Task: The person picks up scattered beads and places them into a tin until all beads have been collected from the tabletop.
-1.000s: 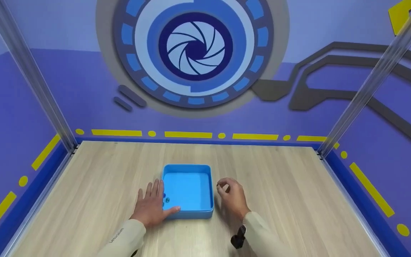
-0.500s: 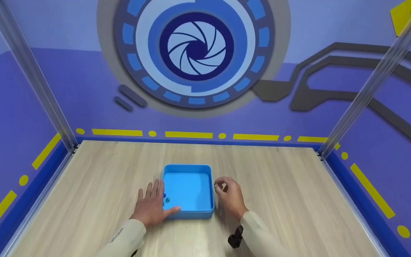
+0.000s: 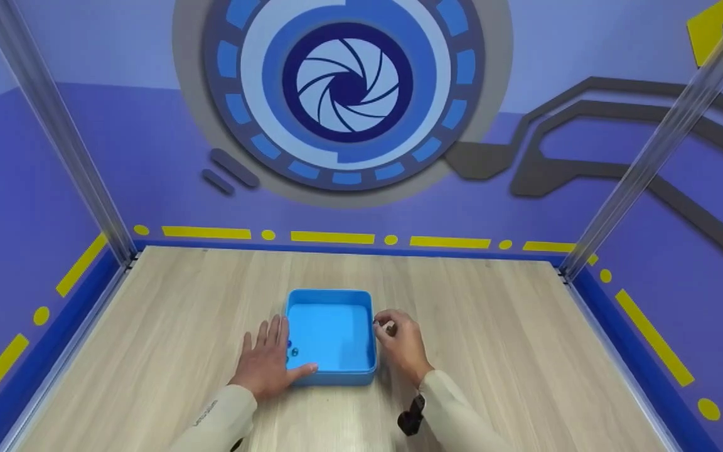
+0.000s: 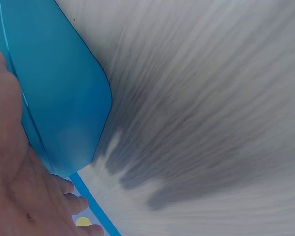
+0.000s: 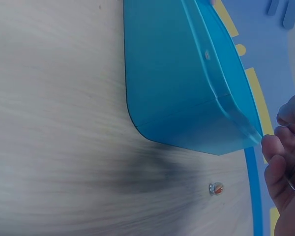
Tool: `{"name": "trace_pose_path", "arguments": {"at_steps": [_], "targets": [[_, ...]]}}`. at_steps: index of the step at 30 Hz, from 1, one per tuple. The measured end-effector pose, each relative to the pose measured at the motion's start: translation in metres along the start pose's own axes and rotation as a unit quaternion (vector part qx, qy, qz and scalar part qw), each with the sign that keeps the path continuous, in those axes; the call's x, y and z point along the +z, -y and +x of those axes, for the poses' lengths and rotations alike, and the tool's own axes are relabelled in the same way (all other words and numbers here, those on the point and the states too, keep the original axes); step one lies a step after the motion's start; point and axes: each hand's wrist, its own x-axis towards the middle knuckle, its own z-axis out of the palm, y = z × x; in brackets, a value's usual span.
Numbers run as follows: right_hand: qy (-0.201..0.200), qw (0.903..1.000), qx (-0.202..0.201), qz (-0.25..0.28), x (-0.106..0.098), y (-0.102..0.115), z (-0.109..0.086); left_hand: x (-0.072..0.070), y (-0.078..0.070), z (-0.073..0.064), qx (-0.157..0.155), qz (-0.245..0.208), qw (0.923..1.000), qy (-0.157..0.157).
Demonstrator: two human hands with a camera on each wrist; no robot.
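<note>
A square blue box (image 3: 331,378) sits on the table, its inside facing up. My left hand (image 3: 264,367) lies spread along its left side, fingers straight and thumb across the front rim; the left wrist view shows this hand against the box wall (image 4: 64,93). A few small glass marbles (image 3: 295,352) rest inside at the left, beside that hand. Just outside the right rim, my right hand (image 3: 404,344) pinches a tiny dark thing, apparently a marble (image 3: 376,322), between thumb and fingertips. In the right wrist view, the curled fingers (image 5: 273,147) hide it.
Another clear marble (image 5: 216,189) with an orange swirl lies on the wooden table (image 3: 493,351), right of the box. Blue printed panels (image 3: 148,163) enclose the table at the back and sides, with metal posts (image 3: 644,150) at the rear corners.
My right hand has shifted slightly left, up to the box's right rim, with its fingertips kept together. The left hand, the box and the marbles inside have not moved.
</note>
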Motion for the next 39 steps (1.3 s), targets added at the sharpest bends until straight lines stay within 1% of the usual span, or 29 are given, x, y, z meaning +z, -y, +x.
{"name": "trace_pose_path", "arguments": {"at_steps": [12,15,21,28,39], "targets": [[0.011,0.9999,0.005,-0.003,0.002,0.009,-0.002,0.000,-0.001,0.001,-0.003,0.012,0.9999,-0.002],[0.010,0.9999,0.000,-0.008,0.002,0.010,-0.001,-0.001,-0.001,0.001,-0.004,0.013,0.9999,-0.002],[0.011,0.9998,-0.016,0.002,0.004,0.012,0.000,-0.001,0.000,0.001,-0.003,0.018,0.9998,-0.007],[0.017,0.9997,-0.015,0.008,0.005,0.015,0.001,0.002,-0.001,0.001,-0.005,0.014,0.9999,-0.005],[0.019,0.9995,-0.025,0.002,0.007,0.019,0.000,-0.001,-0.003,0.000,-0.008,0.016,0.9998,-0.005]]}}
